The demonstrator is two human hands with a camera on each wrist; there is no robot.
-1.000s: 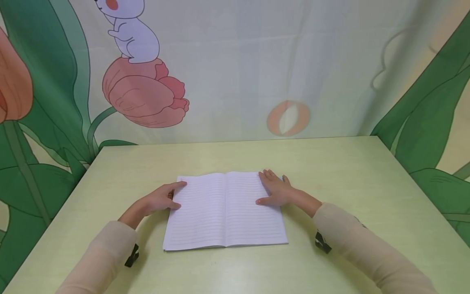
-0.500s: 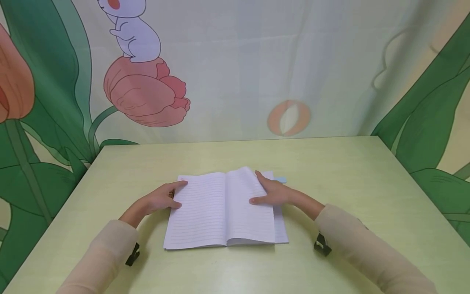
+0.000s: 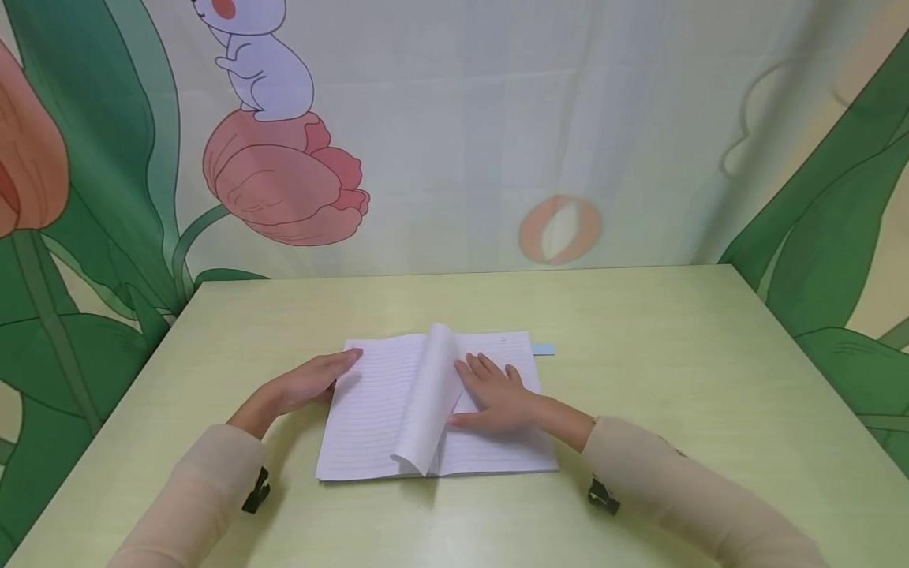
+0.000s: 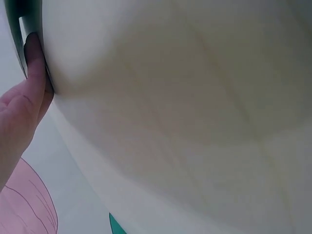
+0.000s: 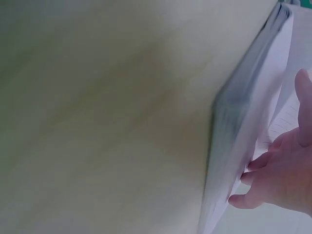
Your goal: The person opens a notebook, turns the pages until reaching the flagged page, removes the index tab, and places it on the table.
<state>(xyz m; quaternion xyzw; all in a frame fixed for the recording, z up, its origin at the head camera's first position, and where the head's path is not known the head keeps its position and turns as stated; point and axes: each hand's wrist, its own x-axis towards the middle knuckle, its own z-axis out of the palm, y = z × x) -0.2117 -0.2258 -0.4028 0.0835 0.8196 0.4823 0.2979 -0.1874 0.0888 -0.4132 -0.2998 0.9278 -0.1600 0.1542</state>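
An open lined notebook lies on the table, its middle page standing up and curling over to the left near the spine. At the notebook's left edge my left hand holds on, index finger over the page corner; the left wrist view shows the fingers of this left hand at the edge. My right hand lies over the right-hand page with fingers spread, fingertips and thumb against the lifted page. In the right wrist view, the right hand reaches over the notebook's thick page edge.
A pale blue tab sticks out past the notebook's right edge. The light wooden table extends on all sides of it. Behind stands a printed curtain with a rabbit and tulips.
My right hand has swept left from the notebook's right edge, turning a page up and over toward the spine. The blue tab now shows. The left hand has stayed at the left edge.
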